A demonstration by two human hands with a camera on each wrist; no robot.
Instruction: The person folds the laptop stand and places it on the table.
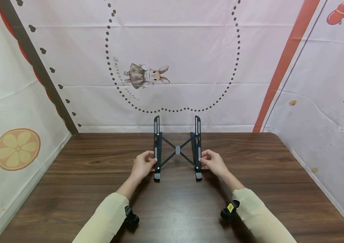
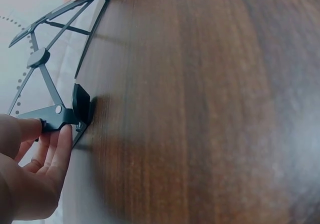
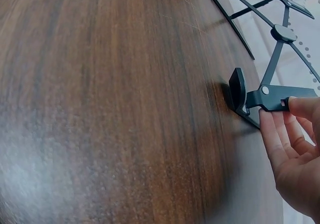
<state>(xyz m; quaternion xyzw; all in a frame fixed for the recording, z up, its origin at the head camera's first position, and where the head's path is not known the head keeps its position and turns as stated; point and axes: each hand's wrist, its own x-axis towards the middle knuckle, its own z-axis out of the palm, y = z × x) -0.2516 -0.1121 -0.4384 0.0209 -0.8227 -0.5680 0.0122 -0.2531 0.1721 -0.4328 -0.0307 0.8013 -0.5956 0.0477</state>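
Note:
A dark folding laptop stand stands spread on the table, its two side rails joined by crossed bars with an oval hub. Lipped feet at the front ends of the rails turn upward. My left hand pinches the left rail near its front, thumb on top and fingers beneath, as the left wrist view shows. On the other side, my right hand holds the right rail in the same way. In the right wrist view, the thumb presses the rail near its small slot.
The brown wooden table carries the stand near its back edge. Behind it hangs a pale printed cloth with a rabbit figure, and more cloth lines both sides. A small black camera sits on each wrist.

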